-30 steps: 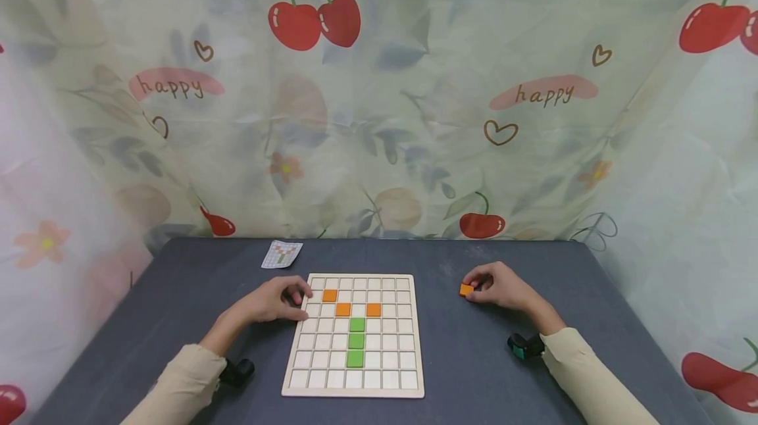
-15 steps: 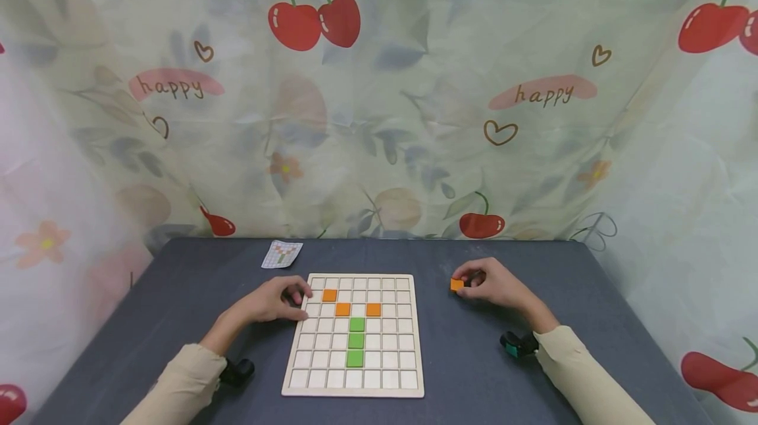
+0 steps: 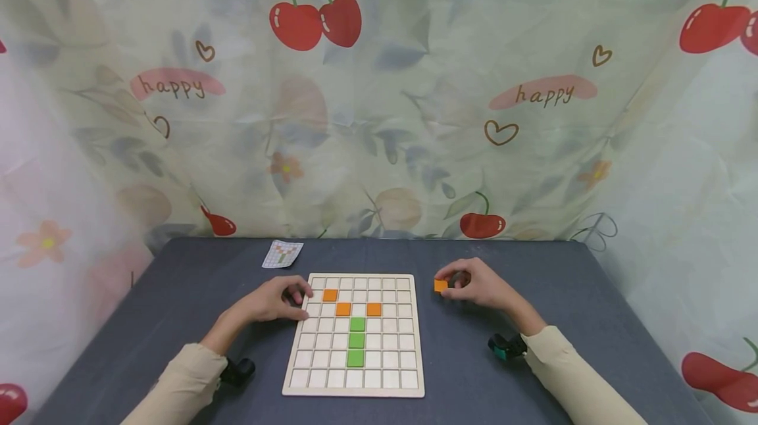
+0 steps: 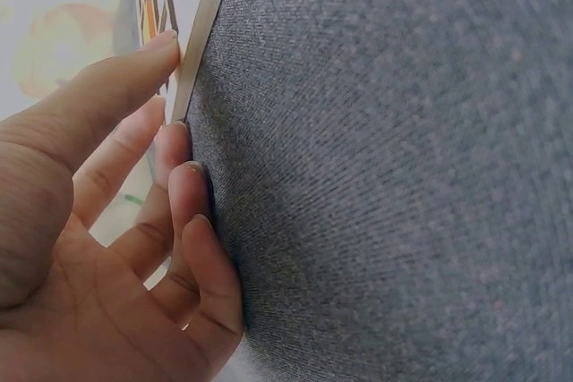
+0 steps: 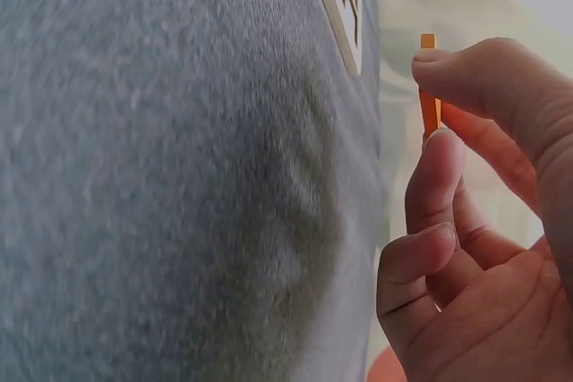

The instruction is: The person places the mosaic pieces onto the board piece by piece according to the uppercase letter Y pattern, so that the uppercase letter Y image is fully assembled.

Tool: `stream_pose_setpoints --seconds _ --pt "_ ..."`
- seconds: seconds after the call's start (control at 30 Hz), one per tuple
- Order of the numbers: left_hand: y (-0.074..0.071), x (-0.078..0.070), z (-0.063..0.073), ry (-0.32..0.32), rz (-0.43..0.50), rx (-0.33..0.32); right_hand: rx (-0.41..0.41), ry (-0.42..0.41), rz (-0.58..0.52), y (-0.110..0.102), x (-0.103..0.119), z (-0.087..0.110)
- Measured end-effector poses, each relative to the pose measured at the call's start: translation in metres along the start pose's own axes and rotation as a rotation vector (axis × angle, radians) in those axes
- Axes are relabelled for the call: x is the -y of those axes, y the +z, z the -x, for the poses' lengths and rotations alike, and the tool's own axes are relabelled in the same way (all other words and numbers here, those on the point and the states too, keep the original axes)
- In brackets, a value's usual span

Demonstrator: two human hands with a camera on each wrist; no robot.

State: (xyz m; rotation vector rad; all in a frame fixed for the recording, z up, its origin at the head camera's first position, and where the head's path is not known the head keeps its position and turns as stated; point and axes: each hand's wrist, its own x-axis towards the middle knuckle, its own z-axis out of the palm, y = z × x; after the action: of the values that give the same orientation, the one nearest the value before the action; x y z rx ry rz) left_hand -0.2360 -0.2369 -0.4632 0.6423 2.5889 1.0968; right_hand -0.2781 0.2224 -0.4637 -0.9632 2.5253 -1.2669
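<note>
A pale wooden board (image 3: 391, 379) with a grid of white squares lies on the dark table. Orange tiles (image 3: 343, 309) sit in three of its squares, above a column of green tiles (image 3: 356, 341). My left hand (image 3: 274, 299) holds the board's left edge, thumb and curved fingers right at the rim; in the left wrist view the thumb (image 4: 125, 87) overlaps the board's edge. Right of the board, my right hand (image 3: 481, 285) pinches a thin orange tile (image 5: 430, 112) between thumb and fingertips. It shows over the tabletop, short of the board's right side.
Behind the board lies a small paper card (image 3: 283, 254) printed with a coloured grid pattern. A patterned curtain (image 3: 379, 116) hangs along the table's (image 3: 474, 372) back edge and at both sides.
My right hand has moved left toward the board, carrying the orange tile. My left hand and the board have stayed in place.
</note>
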Motion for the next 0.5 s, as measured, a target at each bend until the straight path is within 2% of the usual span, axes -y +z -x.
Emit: stream_pose_setpoints --seconds 0.5 --pt "0.001 0.000 -0.001 0.001 -0.003 -0.004 0.036 -0.011 -0.029 0.020 0.011 -0.015"
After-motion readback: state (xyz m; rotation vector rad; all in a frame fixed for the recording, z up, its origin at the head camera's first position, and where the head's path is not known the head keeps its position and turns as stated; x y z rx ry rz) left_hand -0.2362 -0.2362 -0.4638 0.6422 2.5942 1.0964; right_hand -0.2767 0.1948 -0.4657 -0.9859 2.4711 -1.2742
